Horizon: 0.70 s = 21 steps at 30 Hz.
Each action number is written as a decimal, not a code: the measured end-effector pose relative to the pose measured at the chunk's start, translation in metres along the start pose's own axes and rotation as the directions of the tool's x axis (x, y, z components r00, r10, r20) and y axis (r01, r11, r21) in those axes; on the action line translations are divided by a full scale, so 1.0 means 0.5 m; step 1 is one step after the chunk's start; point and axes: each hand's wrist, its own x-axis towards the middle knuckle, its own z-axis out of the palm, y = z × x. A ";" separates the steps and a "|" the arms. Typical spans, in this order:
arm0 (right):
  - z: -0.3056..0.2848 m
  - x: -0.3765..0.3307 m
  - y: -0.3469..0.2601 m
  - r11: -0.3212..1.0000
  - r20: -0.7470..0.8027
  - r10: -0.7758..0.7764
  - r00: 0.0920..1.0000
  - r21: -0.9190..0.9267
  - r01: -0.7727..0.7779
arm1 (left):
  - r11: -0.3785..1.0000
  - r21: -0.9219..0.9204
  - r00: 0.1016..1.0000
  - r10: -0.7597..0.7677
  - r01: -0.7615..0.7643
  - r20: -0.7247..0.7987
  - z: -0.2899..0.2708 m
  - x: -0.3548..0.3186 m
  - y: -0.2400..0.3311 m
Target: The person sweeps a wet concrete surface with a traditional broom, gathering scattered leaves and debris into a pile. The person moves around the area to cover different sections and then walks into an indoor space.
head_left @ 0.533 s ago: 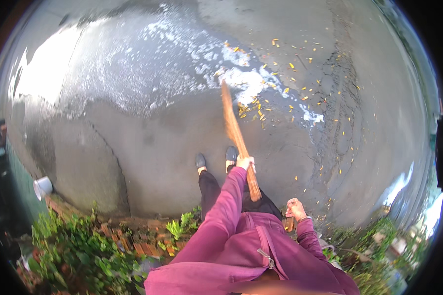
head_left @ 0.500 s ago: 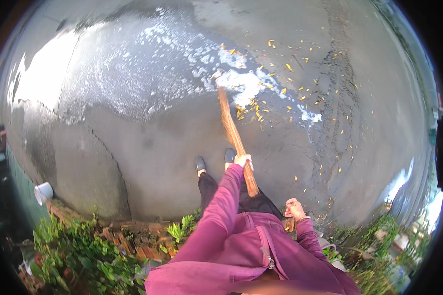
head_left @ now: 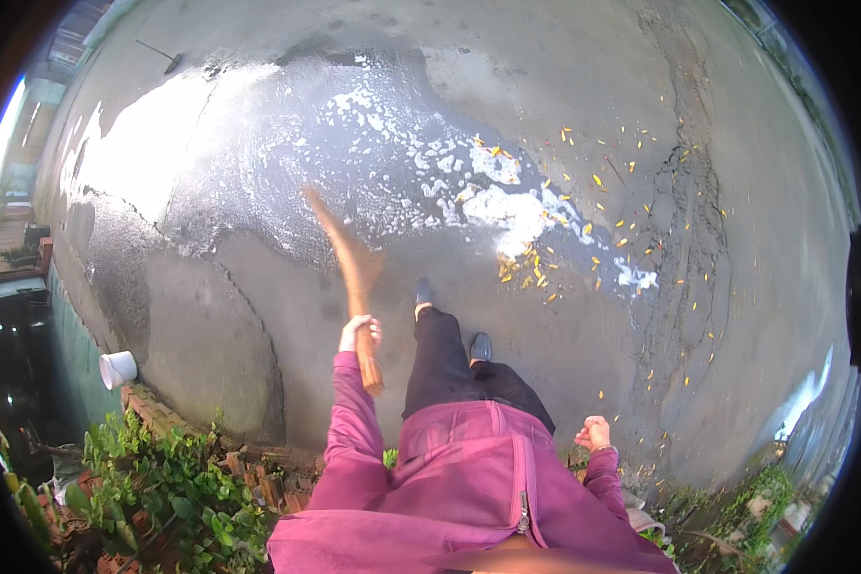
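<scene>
My left hand (head_left: 360, 333) is wrapped round the bound lower end of a brown stick broom (head_left: 342, 251). The broom points away from me and leans to the left, its bristles bent and blurred by motion. Its far tip lies over wet concrete (head_left: 258, 163) streaked with white suds (head_left: 507, 215). Beside my right hip my right hand (head_left: 595, 433) hangs with fingers curled; whether anything is in it I cannot make out. Yellow leaves (head_left: 536, 268) are scattered along the right side of the suds.
A white bucket (head_left: 118, 369) stands at the left by a green wall (head_left: 81, 330). Leafy plants (head_left: 163, 488) and a low brick edging (head_left: 153, 407) run close at the lower left. Far left lies a long-handled tool (head_left: 171, 64). Cracked concrete (head_left: 689, 191) runs down the right.
My left hand has swung the broom from the middle to the left, away from the thickest suds. My feet have shifted in a step. The right hand stays curled at my side.
</scene>
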 end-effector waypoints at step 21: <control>0.376 -0.240 -0.205 0.999 -0.032 0.015 0.999 0.050 -0.013 | 0.054 0.847 0.849 -0.011 0.529 -0.529 0.298 0.432 -0.197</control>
